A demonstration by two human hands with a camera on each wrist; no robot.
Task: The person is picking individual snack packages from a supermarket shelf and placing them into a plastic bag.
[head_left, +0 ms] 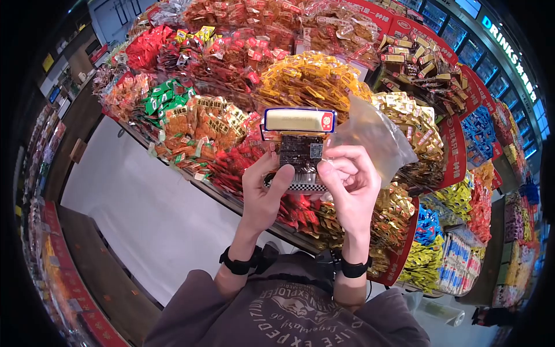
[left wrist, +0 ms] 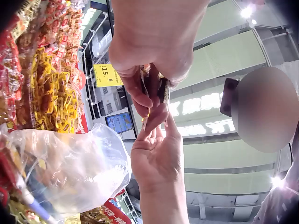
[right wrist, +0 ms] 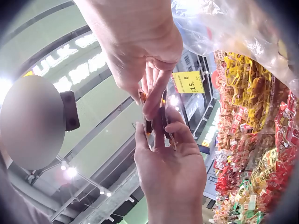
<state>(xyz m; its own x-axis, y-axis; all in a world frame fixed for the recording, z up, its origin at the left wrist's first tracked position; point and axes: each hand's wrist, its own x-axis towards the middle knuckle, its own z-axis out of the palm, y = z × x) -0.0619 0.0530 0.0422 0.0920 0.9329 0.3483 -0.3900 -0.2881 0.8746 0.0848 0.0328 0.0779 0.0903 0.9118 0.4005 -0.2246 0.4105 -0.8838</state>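
Both hands hold a dark snack packet (head_left: 295,156) up in front of the chest, its barcode and square code facing the head camera. A cream label (head_left: 295,120) with a blue border shows above it. My left hand (head_left: 263,191) pinches the left edge, thumb on the front face. On the other side my right hand (head_left: 351,185) grips the right edge between thumb and curled fingers. Two thin packet edges, with fingers between them, appear in the left wrist view. A clear plastic bag (head_left: 381,139) hangs beside the right hand, with things inside it in the left wrist view.
A sloped display of heaped snacks spreads ahead, with yellow packets (head_left: 312,78), green packets (head_left: 166,95) and gold packets (head_left: 404,115). Red printed strips (head_left: 457,153) edge its sections. A yellow price tag (left wrist: 108,75) hangs beyond the hands. Drinks coolers (head_left: 471,52) stand at far right.
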